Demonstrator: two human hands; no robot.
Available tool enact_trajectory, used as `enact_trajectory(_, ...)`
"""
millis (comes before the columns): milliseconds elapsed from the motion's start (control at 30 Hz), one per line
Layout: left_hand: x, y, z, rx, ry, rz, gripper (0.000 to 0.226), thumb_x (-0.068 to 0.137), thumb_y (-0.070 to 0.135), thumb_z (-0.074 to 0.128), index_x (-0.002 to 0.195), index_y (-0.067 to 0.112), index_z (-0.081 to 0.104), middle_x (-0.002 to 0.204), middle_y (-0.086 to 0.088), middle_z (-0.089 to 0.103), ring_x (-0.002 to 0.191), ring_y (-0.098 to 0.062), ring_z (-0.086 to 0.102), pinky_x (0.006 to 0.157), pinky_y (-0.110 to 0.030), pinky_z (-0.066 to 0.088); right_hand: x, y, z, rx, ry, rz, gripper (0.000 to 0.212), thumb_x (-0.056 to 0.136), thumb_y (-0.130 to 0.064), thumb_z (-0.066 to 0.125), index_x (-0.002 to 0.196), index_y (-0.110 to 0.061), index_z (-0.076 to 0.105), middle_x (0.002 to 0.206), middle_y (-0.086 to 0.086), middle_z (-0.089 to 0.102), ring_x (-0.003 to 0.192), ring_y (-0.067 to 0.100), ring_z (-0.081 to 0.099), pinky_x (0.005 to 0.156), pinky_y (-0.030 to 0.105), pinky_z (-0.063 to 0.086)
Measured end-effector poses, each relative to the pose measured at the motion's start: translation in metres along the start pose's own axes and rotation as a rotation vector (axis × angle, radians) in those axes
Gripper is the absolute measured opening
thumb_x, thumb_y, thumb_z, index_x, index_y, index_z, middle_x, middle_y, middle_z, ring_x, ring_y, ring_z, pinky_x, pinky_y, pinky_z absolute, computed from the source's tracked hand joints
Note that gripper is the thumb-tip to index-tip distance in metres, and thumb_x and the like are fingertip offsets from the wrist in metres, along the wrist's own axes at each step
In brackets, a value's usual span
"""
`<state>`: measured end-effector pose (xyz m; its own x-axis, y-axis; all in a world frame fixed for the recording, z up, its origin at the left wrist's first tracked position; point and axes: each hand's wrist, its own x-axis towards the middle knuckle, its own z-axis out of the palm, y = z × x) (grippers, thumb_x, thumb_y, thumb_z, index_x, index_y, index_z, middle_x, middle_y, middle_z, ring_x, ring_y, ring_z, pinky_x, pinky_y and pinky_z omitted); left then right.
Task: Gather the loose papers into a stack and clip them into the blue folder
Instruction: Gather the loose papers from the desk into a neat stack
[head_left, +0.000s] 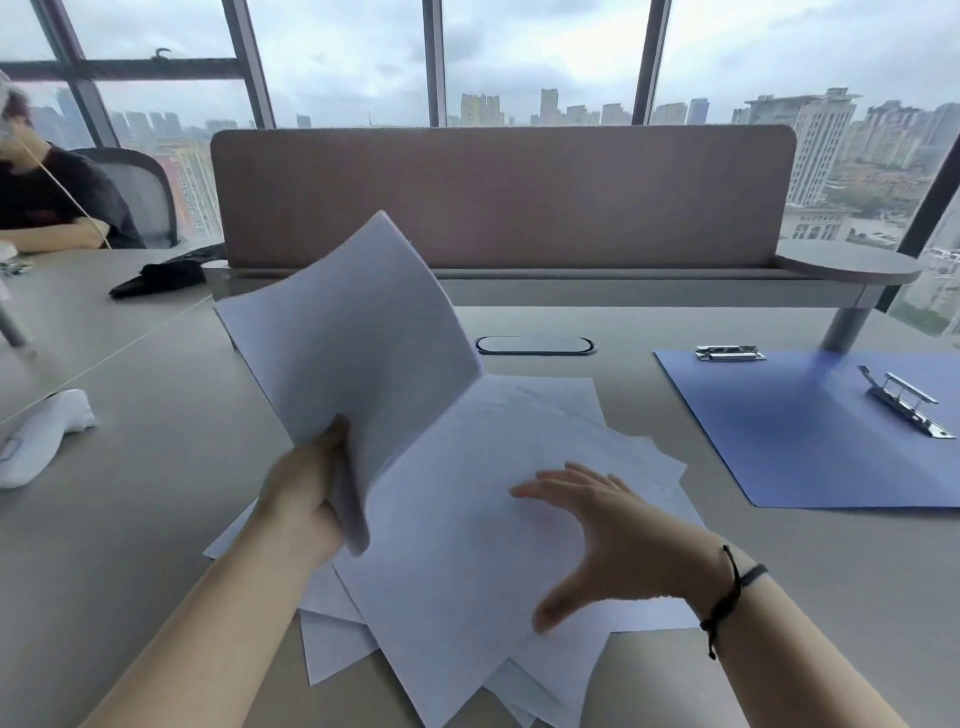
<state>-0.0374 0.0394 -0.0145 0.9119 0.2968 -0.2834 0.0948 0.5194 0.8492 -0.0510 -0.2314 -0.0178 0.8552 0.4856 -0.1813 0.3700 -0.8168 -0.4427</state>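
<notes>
Head view, left hand (306, 499) gripping lifted papers (358, 338), right hand (608, 540) flat on spread sheets (467, 597)

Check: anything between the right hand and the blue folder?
Head view: fanned loose papers reach past the right hand, then bare desk up to the blue folder. Nothing else.

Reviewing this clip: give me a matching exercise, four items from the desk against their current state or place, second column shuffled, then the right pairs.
Things:
1. left hand
2. right hand
3. blue folder
4. white sock

States:
A. lies open at the right of the desk
B. grips a lifted bunch of sheets
C. lies at the desk's left edge
D. spread flat over the scattered papers

Pairs: 1-B, 2-D, 3-A, 4-C
</notes>
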Motion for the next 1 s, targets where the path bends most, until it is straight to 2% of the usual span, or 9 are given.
enact_trajectory(67,-0.002,-0.002,0.0,0.004,-0.016,-0.045,0.019,0.101,0.018,0.054,0.083,0.017,0.06,0.046,0.006,0.06,0.032,-0.009,0.053,0.039,-0.017,0.042,0.002,0.003,0.002,-0.045,0.022,0.017,0.121,0.047,-0.072,0.084,0.15,-0.054,0.022,0.165,-0.02,0.013,0.154,0.006,-0.009,0.125,0.046,-0.007)
enact_trajectory(167,-0.001,-0.005,0.001,0.007,-0.043,-0.048,0.014,0.101,0.019,0.055,0.093,0.017,0.065,0.06,0.005,0.072,0.045,-0.01,0.066,0.06,-0.031,0.047,0.0,0.007,-0.002,-0.055,0.012,0.078,0.122,0.05,-0.072,0.083,0.151,-0.052,0.018,0.167,-0.017,0.008,0.154,0.008,-0.012,0.125,0.047,-0.009)
enact_trajectory(267,-0.001,-0.006,0.004,0.027,-0.052,-0.062,0.018,0.103,0.019,0.052,0.092,0.017,0.066,0.064,0.003,0.076,0.05,-0.012,0.071,0.067,-0.036,0.049,0.003,0.009,-0.004,-0.066,0.122,0.154,0.122,0.051,-0.076,0.079,0.153,-0.047,0.019,0.168,-0.01,0.012,0.156,0.014,-0.005,0.125,0.05,-0.001)
enact_trajectory(400,0.001,-0.008,0.003,0.026,-0.038,-0.078,0.019,0.104,0.019,0.051,0.094,0.017,0.067,0.068,0.001,0.078,0.057,-0.015,0.073,0.083,-0.041,0.053,0.011,0.017,0.0,-0.153,0.294,0.29,0.118,0.056,-0.089,0.063,0.154,-0.041,0.019,0.156,-0.006,0.037,0.148,0.02,0.025,0.119,0.05,0.022)
enact_trajectory(500,0.004,-0.01,0.002,0.033,-0.045,-0.077,0.02,0.104,0.02,0.051,0.094,0.017,0.068,0.071,0.003,0.078,0.074,-0.018,0.072,0.097,-0.043,0.05,0.017,0.02,0.008,-0.129,0.318,0.427,0.119,0.059,-0.094,0.051,0.154,-0.03,0.02,0.148,0.001,0.043,0.142,0.025,0.033,0.115,0.049,0.027)
enact_trajectory(667,0.013,-0.016,-0.003,0.077,-0.029,-0.069,0.019,0.1,0.024,0.058,0.108,0.015,0.072,0.095,-0.003,0.08,0.09,-0.025,0.071,0.1,-0.044,0.051,0.021,0.024,0.009,-0.079,0.303,0.475,0.131,0.058,-0.095,0.052,0.157,-0.018,0.014,0.162,0.003,0.029,0.151,0.023,0.021,0.121,0.049,0.018)
enact_trajectory(800,0.016,-0.017,-0.003,0.099,-0.014,-0.079,0.022,0.098,0.026,0.06,0.111,0.014,0.073,0.11,-0.009,0.077,0.104,-0.03,0.07,0.103,-0.047,0.05,0.018,0.018,0.005,-0.05,0.327,0.446,0.124,0.059,-0.089,0.062,0.155,-0.023,0.02,0.152,-0.003,0.045,0.144,0.019,0.036,0.122,0.047,0.018)
enact_trajectory(900,0.018,-0.018,-0.002,0.115,0.005,-0.079,0.023,0.098,0.027,0.06,0.113,0.014,0.073,0.112,-0.009,0.076,0.102,-0.029,0.07,0.098,-0.045,0.053,0.016,0.015,0.002,-0.013,0.348,0.432,0.124,0.055,-0.085,0.069,0.154,-0.029,0.021,0.139,-0.005,0.057,0.133,0.02,0.049,0.118,0.044,0.027)
enact_trajectory(1000,0.018,-0.019,-0.002,0.126,0.011,-0.085,0.022,0.098,0.027,0.06,0.111,0.014,0.073,0.109,-0.008,0.077,0.099,-0.028,0.071,0.094,-0.043,0.054,0.013,0.013,-0.001,-0.004,0.335,0.42,0.127,0.054,-0.081,0.074,0.156,-0.031,0.018,0.14,-0.006,0.056,0.129,0.023,0.051,0.111,0.039,0.035)
